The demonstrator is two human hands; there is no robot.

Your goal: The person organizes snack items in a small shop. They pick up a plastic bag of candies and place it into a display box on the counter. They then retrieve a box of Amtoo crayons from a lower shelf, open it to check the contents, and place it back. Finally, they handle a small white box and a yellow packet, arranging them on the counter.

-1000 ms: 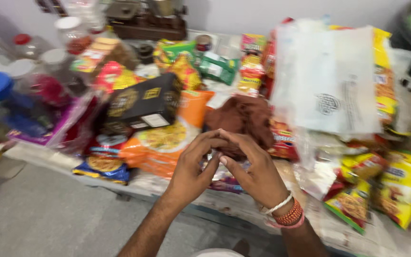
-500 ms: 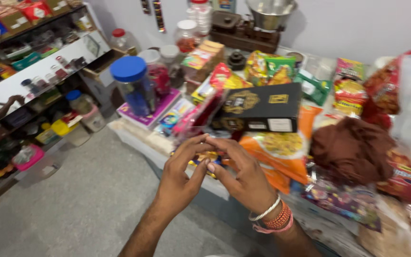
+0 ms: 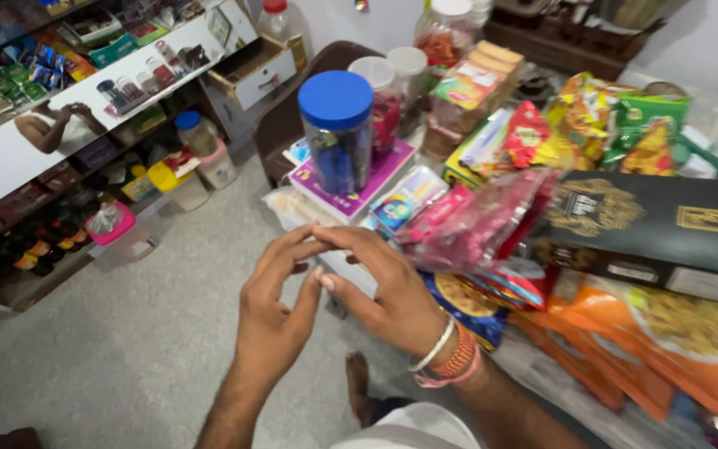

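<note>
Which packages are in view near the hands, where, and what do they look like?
Jar: clear with a blue lid, upright on a purple box, left of centre.
Black box: flat, gold emblem, right.
Pink packet: clear wrap, centre.
Orange packets: lower right.
Green and yellow packets: upper right.

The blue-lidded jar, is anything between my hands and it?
Nothing visible blocks it. The left hand and right hand meet fingertip to fingertip below the blue-lidded jar; between them shows only the edge of the purple box under it.
</note>
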